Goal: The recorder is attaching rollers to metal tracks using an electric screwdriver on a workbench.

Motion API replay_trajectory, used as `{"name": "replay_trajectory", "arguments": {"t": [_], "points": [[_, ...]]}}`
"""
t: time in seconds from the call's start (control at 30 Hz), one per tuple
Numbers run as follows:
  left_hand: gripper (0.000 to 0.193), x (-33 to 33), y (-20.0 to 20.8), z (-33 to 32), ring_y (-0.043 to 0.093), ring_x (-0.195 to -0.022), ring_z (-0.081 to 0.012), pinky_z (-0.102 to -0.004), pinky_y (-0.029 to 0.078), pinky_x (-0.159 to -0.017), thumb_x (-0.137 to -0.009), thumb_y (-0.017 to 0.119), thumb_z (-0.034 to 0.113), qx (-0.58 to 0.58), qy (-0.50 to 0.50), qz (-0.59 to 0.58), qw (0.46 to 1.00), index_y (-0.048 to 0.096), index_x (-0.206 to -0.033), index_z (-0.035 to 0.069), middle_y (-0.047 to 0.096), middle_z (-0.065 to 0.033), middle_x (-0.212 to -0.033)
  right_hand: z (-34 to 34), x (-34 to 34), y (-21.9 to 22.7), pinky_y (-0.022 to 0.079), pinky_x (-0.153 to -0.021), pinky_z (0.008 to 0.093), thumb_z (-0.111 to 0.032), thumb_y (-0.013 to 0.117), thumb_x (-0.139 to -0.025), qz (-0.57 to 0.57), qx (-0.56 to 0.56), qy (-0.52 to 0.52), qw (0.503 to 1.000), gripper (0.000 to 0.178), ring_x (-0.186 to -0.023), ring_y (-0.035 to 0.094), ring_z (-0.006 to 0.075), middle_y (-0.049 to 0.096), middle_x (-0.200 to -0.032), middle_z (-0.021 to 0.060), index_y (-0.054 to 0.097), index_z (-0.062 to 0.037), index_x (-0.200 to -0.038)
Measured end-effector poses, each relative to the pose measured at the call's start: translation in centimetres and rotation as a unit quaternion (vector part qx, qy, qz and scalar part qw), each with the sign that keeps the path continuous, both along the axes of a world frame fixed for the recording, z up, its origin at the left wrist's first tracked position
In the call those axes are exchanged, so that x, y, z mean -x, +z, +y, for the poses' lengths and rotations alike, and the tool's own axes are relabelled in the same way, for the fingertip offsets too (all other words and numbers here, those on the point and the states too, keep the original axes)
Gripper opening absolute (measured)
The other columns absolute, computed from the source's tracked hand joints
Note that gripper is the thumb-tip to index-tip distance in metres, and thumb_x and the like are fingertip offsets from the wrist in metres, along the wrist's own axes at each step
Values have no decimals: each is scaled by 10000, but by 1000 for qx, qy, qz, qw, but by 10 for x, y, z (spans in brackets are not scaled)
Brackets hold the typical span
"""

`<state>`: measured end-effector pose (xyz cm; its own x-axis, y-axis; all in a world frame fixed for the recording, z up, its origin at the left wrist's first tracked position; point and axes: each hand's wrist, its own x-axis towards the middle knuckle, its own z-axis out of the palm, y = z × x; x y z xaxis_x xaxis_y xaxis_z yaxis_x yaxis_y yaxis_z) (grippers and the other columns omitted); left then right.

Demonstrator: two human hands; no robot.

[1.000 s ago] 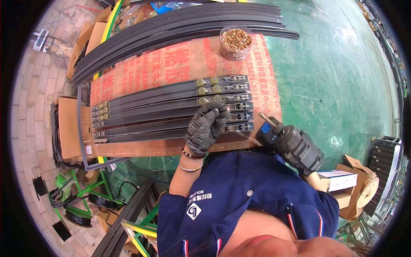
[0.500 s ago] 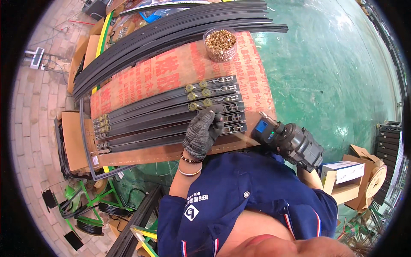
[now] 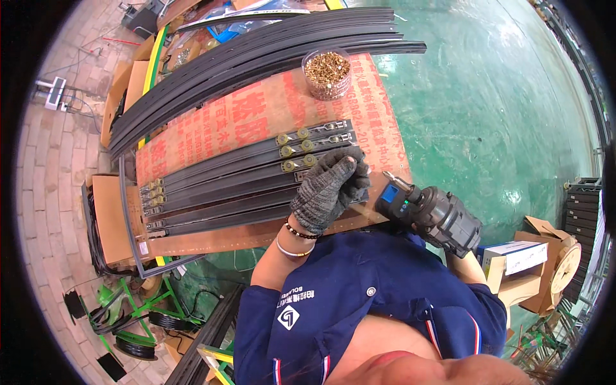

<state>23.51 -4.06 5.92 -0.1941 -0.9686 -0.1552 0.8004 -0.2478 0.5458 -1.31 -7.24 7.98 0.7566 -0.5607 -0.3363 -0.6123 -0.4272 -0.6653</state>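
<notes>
Grey-gloved left hand (image 3: 327, 192) is pressed flat, fingers (image 3: 346, 168) released, on black rails (image 3: 224, 192); cordless driver (image 3: 427, 212) is gripped just right, right-hand fingers hidden.

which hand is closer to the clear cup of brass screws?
Left. The gloved left hand rests on the black rails, directly below the screw cup. The right hand, hidden behind the power screwdriver, sits further off, at the board's lower right corner.

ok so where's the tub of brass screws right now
In the head view the tub of brass screws stands at the far end of the reddish board, just below the curved black rails, well beyond both hands.
</notes>
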Motion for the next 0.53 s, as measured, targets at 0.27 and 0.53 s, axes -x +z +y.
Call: {"name": "replay_trajectory", "arguments": {"t": [0.27, 0.53], "points": [[242, 9, 24, -1, 597, -835, -182, -280, 509, -666, -903, 451, 185, -35, 27, -19, 999, 527, -1071, 28, 593, -103, -982, -4, -14, -1, 426, -875, 344, -271, 534, -819, 38, 133, 27, 990, 374, -1084, 493, 236, 481, -1222, 58, 496, -226, -1188], [273, -12, 7, 2, 598, -878, -196, -261, 506, -654, -877, 512, 208, -58, 70, 86, 992, 515, -1102, 53, 598, -88, -1016, -16, -43, -10, 326, -994, 322, -224, 557, -827, -41, 265, 106, 957, 471, -1187, 408, 191, 427, -1285, 73, 410, -183, -1272]]}}
